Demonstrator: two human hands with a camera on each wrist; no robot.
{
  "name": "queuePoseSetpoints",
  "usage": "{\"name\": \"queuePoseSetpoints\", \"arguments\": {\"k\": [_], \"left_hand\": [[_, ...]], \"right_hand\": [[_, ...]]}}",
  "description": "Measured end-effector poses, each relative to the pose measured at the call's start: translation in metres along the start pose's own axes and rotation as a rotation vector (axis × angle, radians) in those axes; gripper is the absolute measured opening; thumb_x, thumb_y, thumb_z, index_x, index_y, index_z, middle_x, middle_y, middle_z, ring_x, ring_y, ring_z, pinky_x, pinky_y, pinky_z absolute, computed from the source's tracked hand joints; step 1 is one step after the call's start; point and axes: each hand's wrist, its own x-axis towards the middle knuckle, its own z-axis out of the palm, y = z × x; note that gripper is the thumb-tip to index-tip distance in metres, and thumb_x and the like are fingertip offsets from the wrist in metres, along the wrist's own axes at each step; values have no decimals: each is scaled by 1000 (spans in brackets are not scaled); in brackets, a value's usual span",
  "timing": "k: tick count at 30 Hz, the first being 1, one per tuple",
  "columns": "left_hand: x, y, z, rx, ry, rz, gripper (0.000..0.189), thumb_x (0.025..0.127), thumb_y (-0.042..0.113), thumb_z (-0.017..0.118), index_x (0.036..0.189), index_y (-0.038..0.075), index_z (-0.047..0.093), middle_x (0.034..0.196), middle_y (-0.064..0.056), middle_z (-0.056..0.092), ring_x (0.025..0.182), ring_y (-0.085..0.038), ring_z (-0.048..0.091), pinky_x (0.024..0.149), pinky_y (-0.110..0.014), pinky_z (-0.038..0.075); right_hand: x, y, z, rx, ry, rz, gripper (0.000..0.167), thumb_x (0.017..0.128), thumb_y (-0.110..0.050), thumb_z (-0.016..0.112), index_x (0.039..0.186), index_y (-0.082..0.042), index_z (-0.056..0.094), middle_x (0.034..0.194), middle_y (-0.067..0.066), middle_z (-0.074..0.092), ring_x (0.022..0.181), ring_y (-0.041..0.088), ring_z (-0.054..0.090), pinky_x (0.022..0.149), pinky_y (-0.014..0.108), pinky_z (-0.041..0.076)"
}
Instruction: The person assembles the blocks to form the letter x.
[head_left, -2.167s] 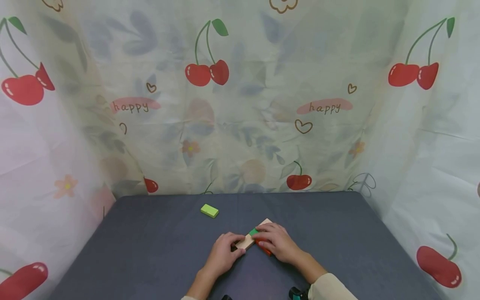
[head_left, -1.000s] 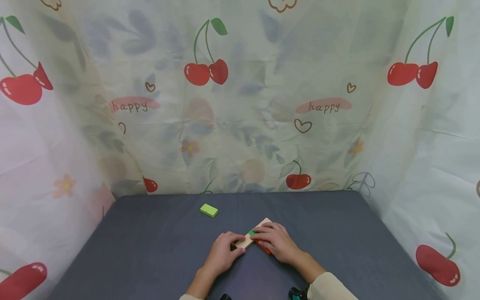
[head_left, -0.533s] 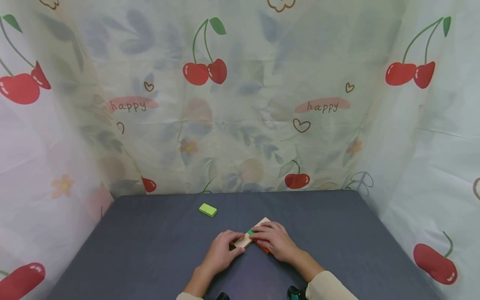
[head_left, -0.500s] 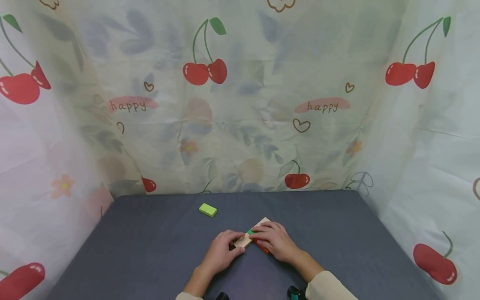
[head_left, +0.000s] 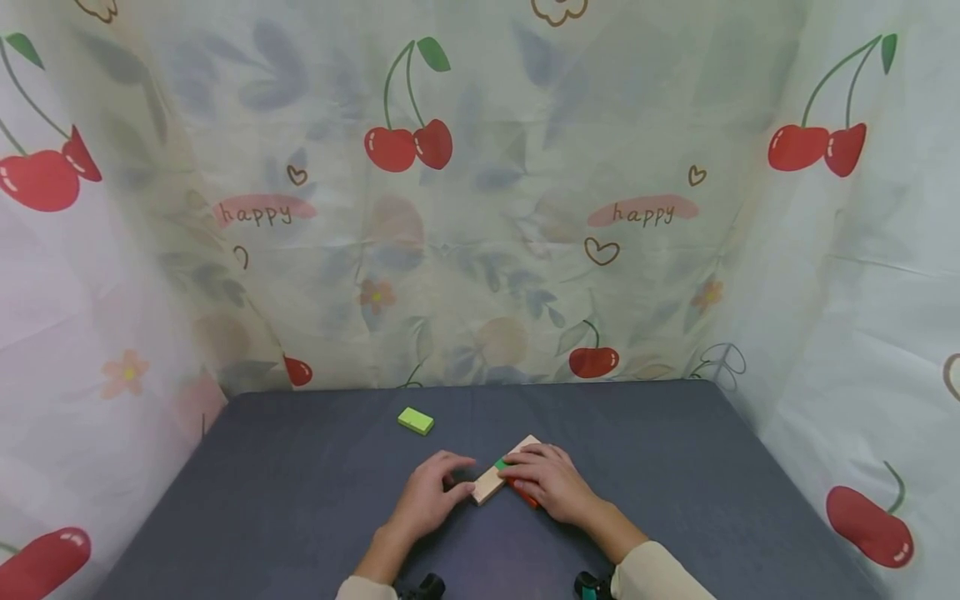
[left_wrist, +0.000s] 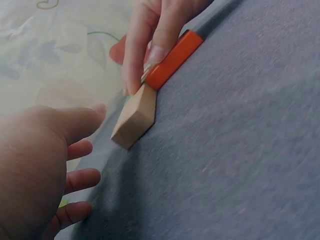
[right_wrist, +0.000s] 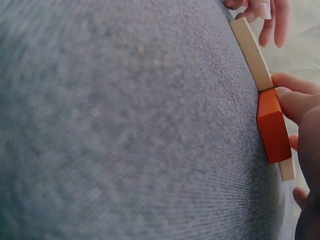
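Lime-green block (head_left: 416, 421) lies near the far edge of the table (head_left: 300, 483). The left hand (head_left: 423, 497) is empty, fingers spread, just beside a plain wooden block (head_left: 489, 485) midway between the side edges, which meets a green block (head_left: 501, 464); the right hand (head_left: 553, 483) holds an orange block (right_wrist: 272, 127) alongside. A brushing left thumb could skew the join.

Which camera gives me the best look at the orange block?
The right wrist view: there the orange block shows two faces, almost uncovered. The head view gives only a strip beside the right hand; the left wrist view, mainly one long side, with that hand's thumb at its edge.
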Motion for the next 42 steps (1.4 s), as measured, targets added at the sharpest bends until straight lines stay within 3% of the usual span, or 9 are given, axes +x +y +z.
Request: {"name": "queuePoseSetpoints", "arguments": {"k": [6,9,19,31,42], "left_hand": [[4,-7,-5,32,-26,-53,33,89,31,72,120,21,69,109,7,61,84,-8,54,72,-35,46],[5,-9,-7,39,-20,-50,32,89,30,72,119,20,70,110,6,61,88,-11,56,74,-38,47],[17,-16,-12,141,129,4,25,86,24,76,110,20,73,121,0,61,112,-25,55,91,-51,43],[31,-26,-22,319,121,9,32,84,31,77,115,22,72,136,-5,53,123,-32,47,93,-55,37],[37,-40,-30,427,62,-21,48,81,39,79,125,25,67,147,-7,43,132,-33,39,102,-59,30]], "right_hand": [[-1,1,-1,-4,-14,12,30,98,-24,59,126,-29,68,134,-6,57,128,24,42,103,60,25],[-1,1,-1,-3,-20,16,30,98,-24,59,126,-29,68,134,-7,57,129,23,42,103,60,25],[-1,0,-1,21,-20,13,30,97,-23,60,126,-29,68,134,-5,58,128,24,42,103,61,24],[-2,0,0,40,-20,22,30,97,-22,60,125,-28,68,133,-6,58,128,23,42,104,61,24],[0,-1,-1,35,-19,15,30,97,-22,59,126,-28,68,134,-6,58,128,24,42,105,59,23]]}}
